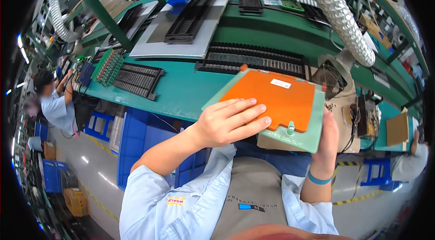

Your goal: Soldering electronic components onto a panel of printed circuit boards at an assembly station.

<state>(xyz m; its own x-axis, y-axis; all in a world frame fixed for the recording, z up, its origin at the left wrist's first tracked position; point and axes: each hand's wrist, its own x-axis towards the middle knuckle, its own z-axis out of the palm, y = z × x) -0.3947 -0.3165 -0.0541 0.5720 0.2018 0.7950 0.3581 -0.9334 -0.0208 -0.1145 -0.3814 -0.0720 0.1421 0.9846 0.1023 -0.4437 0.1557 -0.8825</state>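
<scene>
In front of my chest a light green fixture plate (297, 141) is tilted up, carrying a hinged orange cover (272, 97) with a small white label (281, 84). My left hand (229, 121) lies across the cover's left part, fingers stretched out and spread. At the plate's right edge my right hand (329, 133) holds it from the side; most of those fingers are hidden behind the plate. A pale green knob (290, 127) sits at the cover's near edge. Whatever lies under the cover is hidden.
Black slotted trays (137, 79) and green circuit boards (108, 67) lie left on the green bench. Behind is a long black rack (253, 57); a fan unit (330, 78) and a silver duct (340, 11) stand right. A blue bin (140, 136) is below. Co-workers sit across and left.
</scene>
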